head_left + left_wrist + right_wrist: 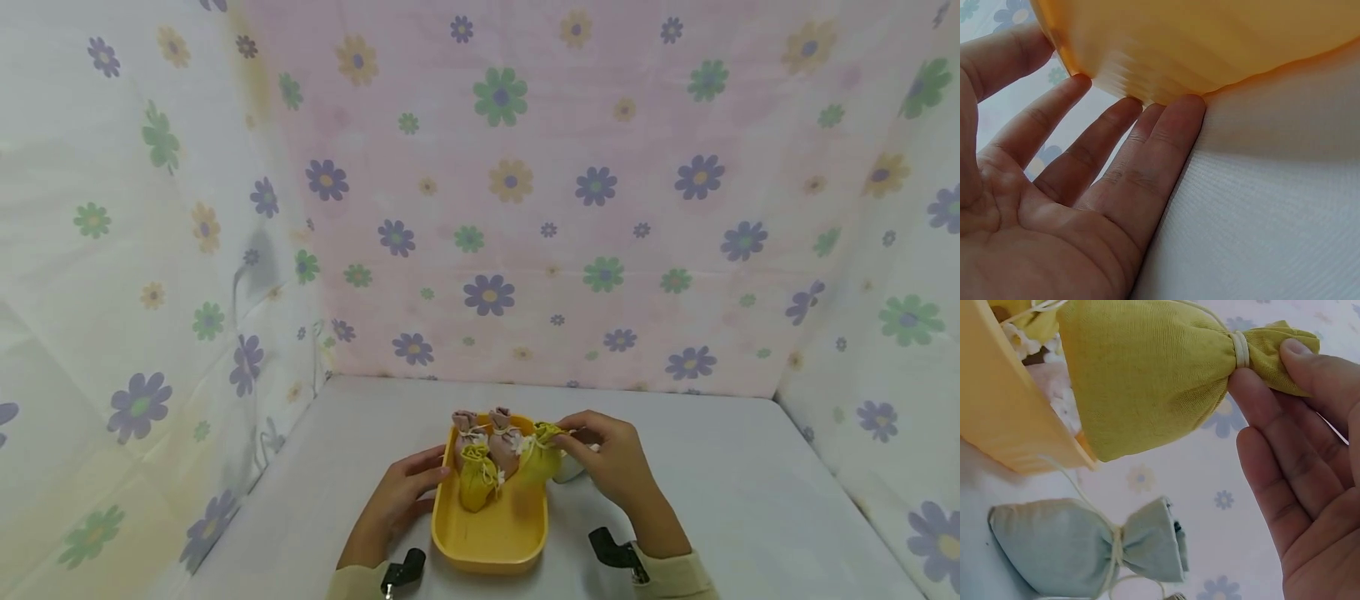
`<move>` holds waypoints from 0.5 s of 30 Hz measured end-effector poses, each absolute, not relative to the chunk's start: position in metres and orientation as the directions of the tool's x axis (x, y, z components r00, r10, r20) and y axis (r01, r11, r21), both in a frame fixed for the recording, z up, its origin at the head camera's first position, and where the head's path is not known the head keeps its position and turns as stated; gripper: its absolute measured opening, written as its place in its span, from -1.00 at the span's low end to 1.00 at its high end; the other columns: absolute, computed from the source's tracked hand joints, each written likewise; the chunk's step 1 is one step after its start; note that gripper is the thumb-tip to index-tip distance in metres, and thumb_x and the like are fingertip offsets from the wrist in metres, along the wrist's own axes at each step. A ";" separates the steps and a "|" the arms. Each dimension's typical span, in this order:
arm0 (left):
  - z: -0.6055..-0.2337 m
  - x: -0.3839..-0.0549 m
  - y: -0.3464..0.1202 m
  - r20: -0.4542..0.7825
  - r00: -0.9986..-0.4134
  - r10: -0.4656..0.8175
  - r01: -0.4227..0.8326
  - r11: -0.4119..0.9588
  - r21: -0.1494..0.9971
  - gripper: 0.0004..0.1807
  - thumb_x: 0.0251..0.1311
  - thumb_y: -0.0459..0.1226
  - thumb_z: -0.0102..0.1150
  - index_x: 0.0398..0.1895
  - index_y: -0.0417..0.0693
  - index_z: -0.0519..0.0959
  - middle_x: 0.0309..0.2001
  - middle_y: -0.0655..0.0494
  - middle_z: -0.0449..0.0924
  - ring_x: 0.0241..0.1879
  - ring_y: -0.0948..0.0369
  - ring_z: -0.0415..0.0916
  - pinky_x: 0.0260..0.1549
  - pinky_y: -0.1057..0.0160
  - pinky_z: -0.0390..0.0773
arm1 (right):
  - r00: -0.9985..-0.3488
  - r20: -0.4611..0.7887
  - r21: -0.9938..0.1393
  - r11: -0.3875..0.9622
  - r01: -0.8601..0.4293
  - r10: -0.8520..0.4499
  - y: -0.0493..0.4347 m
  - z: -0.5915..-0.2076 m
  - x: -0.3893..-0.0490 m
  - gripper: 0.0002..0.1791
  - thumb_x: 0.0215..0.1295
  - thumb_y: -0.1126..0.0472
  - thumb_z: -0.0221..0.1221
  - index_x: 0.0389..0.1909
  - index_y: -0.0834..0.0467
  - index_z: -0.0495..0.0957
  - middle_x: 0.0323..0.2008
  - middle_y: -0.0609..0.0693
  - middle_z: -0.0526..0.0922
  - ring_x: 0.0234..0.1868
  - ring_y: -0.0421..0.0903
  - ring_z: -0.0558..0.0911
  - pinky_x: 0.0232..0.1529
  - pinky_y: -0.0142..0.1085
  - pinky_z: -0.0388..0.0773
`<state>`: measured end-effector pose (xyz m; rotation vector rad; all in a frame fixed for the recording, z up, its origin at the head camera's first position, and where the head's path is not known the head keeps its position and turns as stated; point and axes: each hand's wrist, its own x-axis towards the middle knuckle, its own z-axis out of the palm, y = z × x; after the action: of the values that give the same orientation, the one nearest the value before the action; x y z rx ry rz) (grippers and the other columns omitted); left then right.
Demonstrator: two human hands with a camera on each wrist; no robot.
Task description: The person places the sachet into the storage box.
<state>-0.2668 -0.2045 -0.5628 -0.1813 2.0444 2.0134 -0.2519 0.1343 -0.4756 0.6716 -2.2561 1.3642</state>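
Note:
My right hand [611, 458] pinches the gathered neck of a yellow-green drawstring pouch [1154, 375] between thumb and fingers. The pouch hangs at the right rim of a yellow tray [491, 546], tilted, its body overlapping the tray in the head view. My left hand [401, 496] touches the tray's left side, its fingertips against the outer wall in the left wrist view. Inside the tray, another yellow-green pouch [475, 485] stands before two dusty-pink pouches [463, 454]. Small white flowers hang from their cords.
A pale blue-green drawstring pouch [1054, 544] lies outside the tray, by its right side, under my right hand. White cloth covers the table [727, 483]. Flower-printed curtains [555, 250] enclose the back and both sides.

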 end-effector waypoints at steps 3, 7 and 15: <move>-0.563 -0.267 -0.205 -0.275 -0.957 0.095 -0.273 0.035 0.961 -0.23 0.19 0.01 0.48 0.46 0.05 0.48 0.46 -0.19 0.41 0.29 -0.03 0.56 0.03 0.03 0.74 | -0.811 0.551 -0.712 0.396 -0.580 -0.197 0.131 -0.478 -0.252 -0.87 0.28 0.10 0.42 -0.18 -0.16 0.74 -0.20 -0.24 0.78 -0.27 -0.23 0.79 -0.24 -0.33 0.77; -0.563 -0.267 -0.205 -0.275 -0.957 0.094 -0.273 0.040 0.961 -0.25 0.20 0.00 0.47 0.46 0.05 0.48 0.46 -0.20 0.41 0.29 -0.04 0.56 0.03 0.03 0.74 | -0.836 0.503 -0.737 0.396 -0.547 -0.218 0.125 -0.483 -0.253 -0.86 0.29 0.11 0.41 -0.17 -0.18 0.74 -0.19 -0.22 0.78 -0.27 -0.19 0.80 -0.25 -0.38 0.76; -0.562 -0.267 -0.205 -0.282 -0.955 0.091 -0.280 0.037 0.959 -0.24 0.21 0.00 0.47 0.46 0.04 0.48 0.46 -0.20 0.41 0.28 -0.02 0.57 0.03 0.03 0.75 | -0.853 0.466 -0.755 0.397 -0.521 -0.234 0.116 -0.487 -0.253 -0.84 0.26 0.12 0.43 -0.17 -0.16 0.73 -0.20 -0.21 0.79 -0.31 -0.28 0.77 -0.28 -0.41 0.74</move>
<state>-0.2667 -0.2050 -0.5624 -0.1929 2.0506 2.0018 -0.2525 0.1161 -0.4868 0.6612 -2.3730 1.4382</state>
